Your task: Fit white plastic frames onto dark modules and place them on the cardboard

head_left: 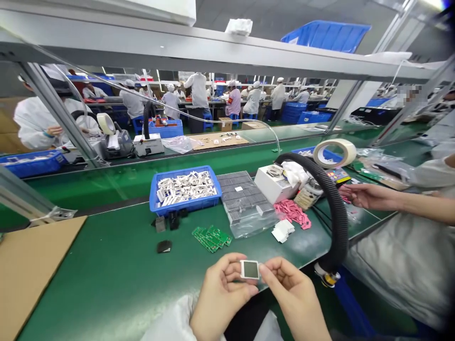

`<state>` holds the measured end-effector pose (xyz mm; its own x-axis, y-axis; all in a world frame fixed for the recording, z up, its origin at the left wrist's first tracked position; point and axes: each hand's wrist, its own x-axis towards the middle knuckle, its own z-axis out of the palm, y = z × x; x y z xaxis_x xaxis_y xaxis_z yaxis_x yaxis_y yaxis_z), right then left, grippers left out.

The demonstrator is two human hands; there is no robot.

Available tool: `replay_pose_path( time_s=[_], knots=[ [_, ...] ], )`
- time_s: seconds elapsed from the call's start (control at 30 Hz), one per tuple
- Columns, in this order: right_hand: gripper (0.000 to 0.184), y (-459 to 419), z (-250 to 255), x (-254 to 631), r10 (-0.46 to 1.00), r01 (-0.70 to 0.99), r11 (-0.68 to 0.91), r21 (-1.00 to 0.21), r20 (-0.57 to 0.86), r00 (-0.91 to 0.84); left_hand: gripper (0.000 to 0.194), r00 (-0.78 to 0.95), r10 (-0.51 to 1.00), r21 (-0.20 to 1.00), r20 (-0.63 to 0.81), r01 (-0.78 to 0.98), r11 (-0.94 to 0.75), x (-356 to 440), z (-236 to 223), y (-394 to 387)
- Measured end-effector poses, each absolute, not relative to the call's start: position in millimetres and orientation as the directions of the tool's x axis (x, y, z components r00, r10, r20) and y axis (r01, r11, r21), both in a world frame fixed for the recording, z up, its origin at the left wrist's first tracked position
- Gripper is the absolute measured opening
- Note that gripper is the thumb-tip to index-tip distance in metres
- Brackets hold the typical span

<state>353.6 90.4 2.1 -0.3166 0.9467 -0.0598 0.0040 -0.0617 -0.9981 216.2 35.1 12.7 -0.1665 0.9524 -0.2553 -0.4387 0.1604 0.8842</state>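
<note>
- From the head camera, the left hand [222, 296] and the right hand [293, 296] are holding a white-framed square module [250, 269] up between them, just above the bench edge
- The left fingers [236, 265] are gripping the module's left edge and the right fingers [273, 270] are pressing on its right edge, so both hands are closed on it, not released, and its dark face is showing upward
- The step in hand appears to be handling this module by its edges; the next move seems to call for keeping the fingers off that dark face
- Ahead of the fingers, green circuit boards [211, 238] are lying in a loose pile on the green bench mat [106, 274], with small black parts [173, 219] beside them
- Farther ahead of the fingers, a blue tray [185, 204] is holding white pieces, next to stacked grey plates [241, 196]
- Up and right of the fingers, a co-worker's hand [369, 196] is reaching towards pink labels [293, 214], near a black corrugated hose [341, 222] that is arching over the bench
</note>
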Motion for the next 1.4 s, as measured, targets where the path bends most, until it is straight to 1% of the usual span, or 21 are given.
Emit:
replay_pose_path(
  time_s=[0.13,0.27,0.37,0.43,0.47,0.53,0.6,0.67,0.73,0.77,0.8,0.83,0.87,0.9,0.97,1.0,1.07,1.17,1.23,1.3,1.4],
  knots=[
    [0.026,88,2,348,0.95,-0.003,-0.059,-0.998,-0.055,-0.307,0.044,-0.178,0.958,0.9,-0.226,-0.415,0.135,216,11,34],
    [0.029,86,-4,342,0.953,0.043,-0.05,-0.998,-0.06,-0.296,0.029,-0.216,0.949,0.905,-0.228,-0.407,0.125,216,12,33],
    [0.031,88,-9,342,0.979,0.105,-0.025,-0.994,-0.045,-0.197,0.028,-0.255,0.93,0.897,-0.264,-0.42,0.139,216,13,34],
    [0.032,91,-12,345,0.991,0.105,-0.02,-0.994,-0.033,-0.127,0.029,-0.266,0.922,0.894,-0.283,-0.422,0.152,215,13,34],
    [0.032,93,-13,347,0.992,0.097,-0.02,-0.995,-0.031,-0.123,0.029,-0.265,0.92,0.892,-0.288,-0.423,0.158,215,13,34],
    [0.032,96,-14,349,0.979,0.097,0.001,-0.995,-0.019,-0.204,0.031,-0.259,0.922,0.891,-0.288,-0.426,0.159,214,12,34],
    [0.028,97,-16,348,0.943,0.123,0.081,-0.989,0.036,-0.33,0.035,-0.259,0.923,0.889,-0.283,-0.432,0.151,213,12,34],
    [0.018,94,-18,344,0.9,0.148,0.207,-0.967,0.129,-0.416,0.04,-0.269,0.923,0.885,-0.276,-0.446,0.134,212,10,31],
    [0.008,89,-20,339,0.859,0.164,0.371,-0.914,0.271,-0.435,0.04,-0.262,0.92,0.872,-0.29,-0.468,0.141,208,8,27],
    [0.005,86,-21,335,0.823,0.164,0.467,-0.869,0.36,-0.44,0.039,-0.243,0.92,0.858,-0.308,-0.489,0.158,205,6,24],
    [0.007,84,-22,332,0.769,0.155,0.566,-0.81,0.449,-0.455,0.039,-0.221,0.918,0.839,-0.33,-0.514,0.178,201,4,21],
    [0.013,82,-22,329,0.696,0.134,0.658,-0.741,0.53,-0.484,0.039,-0.202,0.914,0.82,-0.352,-0.537,0.197,197,3,18],
    [0.019,82,-22,325,0.623,0.112,0.726,-0.679,0.579,-0.527,0.039,-0.196,0.909,0.804,-0.368,-0.558,0.205,191,1,15],
    [0.024,83,-22,321,0.564,0.099,0.765,-0.637,0.586,-0.582,0.039,-0.215,0.901,0.795,-0.377,-0.575,0.196,185,0,12],
    [0.028,91,-22,313,0.525,0.123,0.773,-0.623,0.518,-0.676,0.039,-0.305,0.868,0.8,-0.391,-0.58,0.156,172,-2,7],
    [0.029,97,-23,309,0.542,0.163,0.756,-0.634,0.468,-0.698,0.039,-0.353,0.846,0.808,-0.4,-0.572,0.144,165,-2,4],
    [0.029,114,-29,300,0.609,0.274,0.727,-0.63,0.406,-0.681,0.036,-0.412,0.807,0.822,-0.422,-0.55,0.149,155,-1,1],
    [0.027,137,-43,290,0.691,0.452,0.705,-0.547,0.385,-0.612,0.031,-0.424,0.792,0.832,-0.438,-0.525,0.18,148,1,-3],
    [0.026,147,-52,286,0.726,0.527,0.678,-0.512,0.351,-0.592,0.03,-0.427,0.79,0.834,-0.44,-0.521,0.182,149,1,-4],
    [0.024,151,-55,285,0.748,0.546,0.649,-0.53,0.314,-0.585,0.033,-0.437,0.783,0.833,-0.443,-0.524,0.178,151,0,-4],
    [0.021,146,-51,289,0.778,0.504,0.596,-0.625,0.294,-0.555,0.042,-0.444,0.78,0.825,-0.441,-0.543,0.157,152,-1,-2]
  ],
)
